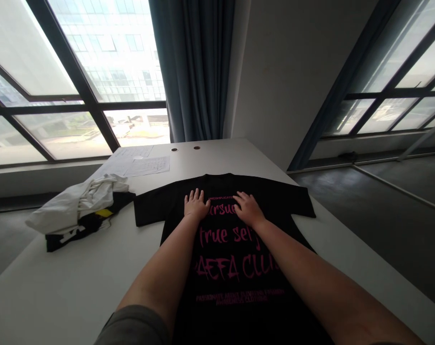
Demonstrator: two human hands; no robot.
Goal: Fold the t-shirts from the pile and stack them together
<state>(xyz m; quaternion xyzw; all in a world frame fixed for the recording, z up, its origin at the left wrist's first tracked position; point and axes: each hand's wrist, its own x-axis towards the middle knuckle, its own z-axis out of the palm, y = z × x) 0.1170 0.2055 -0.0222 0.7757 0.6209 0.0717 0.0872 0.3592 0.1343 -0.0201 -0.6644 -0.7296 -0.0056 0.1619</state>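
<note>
A black T-shirt point(217, 187) with pink lettering lies spread out on the white table point(131, 278), its collar at the far end and a sleeve out to each side. My left hand point(196, 205) rests on the upper part of the shirt, left of the top line of print, with fingers stretched out. On the right side of the same print lies my right hand point(249, 209), its fingers spread over the cloth. Both palms face down. My forearms cover parts of the lettering and the shirt's sides.
A crumpled heap of white and black clothing point(84, 206) sits at the table's left edge. Papers point(151, 165) with writing lie at the far left, near two round holes in the tabletop. Behind stand windows, a blue curtain point(199, 72) and a wall.
</note>
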